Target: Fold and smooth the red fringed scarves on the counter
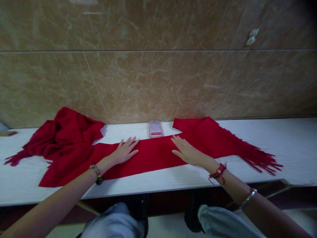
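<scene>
A red scarf [153, 153] stretches lengthwise over a white bench top. Its middle part lies flat, while the left part is bunched into loose folds and the right end fans out with a fringe. My left hand [124, 151] rests palm down on the flat part, fingers spread, left of the middle. My right hand [187, 151] lies on the scarf further right, also flat with its fingers apart. Neither hand grips the cloth. Just behind the scarf, between my hands, sits a small pale packet [156, 129]; its print is blurred.
A brown marble-tiled wall [153, 82] rises along the back edge of the white bench top [279, 142]. On the wall at upper right is a small white fitting [252, 37]. The front edge runs just above my knees. A brown piece [8, 133] lies at the far left.
</scene>
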Motion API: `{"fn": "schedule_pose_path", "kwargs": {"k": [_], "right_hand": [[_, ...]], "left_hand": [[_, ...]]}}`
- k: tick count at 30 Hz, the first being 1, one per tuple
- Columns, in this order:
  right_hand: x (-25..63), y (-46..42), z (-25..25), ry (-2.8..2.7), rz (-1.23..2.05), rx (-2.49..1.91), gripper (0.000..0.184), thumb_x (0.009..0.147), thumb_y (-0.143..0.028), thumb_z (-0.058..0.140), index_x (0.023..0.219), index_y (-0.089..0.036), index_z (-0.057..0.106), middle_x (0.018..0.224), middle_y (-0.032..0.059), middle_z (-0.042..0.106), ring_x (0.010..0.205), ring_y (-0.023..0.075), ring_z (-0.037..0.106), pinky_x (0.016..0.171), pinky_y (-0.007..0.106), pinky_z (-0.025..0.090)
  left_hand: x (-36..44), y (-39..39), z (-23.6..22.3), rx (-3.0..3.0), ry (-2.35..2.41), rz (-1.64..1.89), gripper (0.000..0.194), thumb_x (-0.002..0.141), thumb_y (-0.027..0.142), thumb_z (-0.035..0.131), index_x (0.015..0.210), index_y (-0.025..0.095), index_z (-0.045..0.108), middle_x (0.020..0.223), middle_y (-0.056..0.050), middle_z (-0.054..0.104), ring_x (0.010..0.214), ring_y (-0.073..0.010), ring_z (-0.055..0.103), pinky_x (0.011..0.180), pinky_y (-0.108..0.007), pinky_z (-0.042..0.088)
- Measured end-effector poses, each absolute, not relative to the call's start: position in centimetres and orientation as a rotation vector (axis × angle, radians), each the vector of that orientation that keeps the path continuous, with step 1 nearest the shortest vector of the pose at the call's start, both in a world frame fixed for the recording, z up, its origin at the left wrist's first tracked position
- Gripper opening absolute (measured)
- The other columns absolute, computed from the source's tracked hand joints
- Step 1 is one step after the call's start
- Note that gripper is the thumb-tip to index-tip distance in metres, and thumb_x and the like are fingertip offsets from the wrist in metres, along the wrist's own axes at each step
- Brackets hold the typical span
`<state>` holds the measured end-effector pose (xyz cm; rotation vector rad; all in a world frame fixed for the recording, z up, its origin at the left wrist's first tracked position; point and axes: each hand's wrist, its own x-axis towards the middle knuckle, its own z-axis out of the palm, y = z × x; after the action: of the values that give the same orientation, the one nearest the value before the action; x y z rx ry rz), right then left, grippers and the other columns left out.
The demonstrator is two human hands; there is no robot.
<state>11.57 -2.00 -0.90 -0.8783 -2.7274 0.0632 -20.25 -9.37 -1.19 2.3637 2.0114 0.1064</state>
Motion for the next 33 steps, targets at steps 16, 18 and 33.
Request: {"fn": "schedule_pose_path", "kwargs": {"k": [16,18,33], "right_hand": [[17.7,1.4,-2.8,-2.847,-0.203,-1.029,0.052,0.089,-0.042,0.024,0.130,-0.012,0.036,0.135,0.0167,0.033,0.127,0.0275,0.024,0.098,0.051,0.026],[19.5,1.8,-2.7,-2.807,-0.265,-1.071,0.051,0.089,-0.042,0.026,0.128,-0.013,0.038,0.134,0.0164,0.035,0.126,0.0286,0.025,0.097,0.052,0.026],[8.1,-7.9,0.9,-2.935,-0.233,-0.299,0.025,0.083,-0.010,0.043,0.106,-0.010,0.053,0.099,0.0102,0.062,0.093,0.0182,0.056,0.077,0.030,0.046]], "left_hand": [[-20.4,-9.4,-1.2,2.362,1.960,0.023,0.055,0.086,0.049,0.023,0.134,0.023,0.024,0.141,-0.005,0.022,0.130,-0.0222,0.018,0.103,-0.042,0.018],[-20.5,-9.3,-1.3,2.343,1.976,0.021,0.055,0.086,0.050,0.022,0.134,0.024,0.025,0.141,-0.005,0.022,0.129,-0.0235,0.019,0.102,-0.045,0.019],[-19.1,-2.9,0.6,2.350,1.858,0.253,0.035,0.078,0.038,0.041,0.098,0.018,0.061,0.098,-0.010,0.063,0.089,-0.0212,0.055,0.080,-0.030,0.039]]}}
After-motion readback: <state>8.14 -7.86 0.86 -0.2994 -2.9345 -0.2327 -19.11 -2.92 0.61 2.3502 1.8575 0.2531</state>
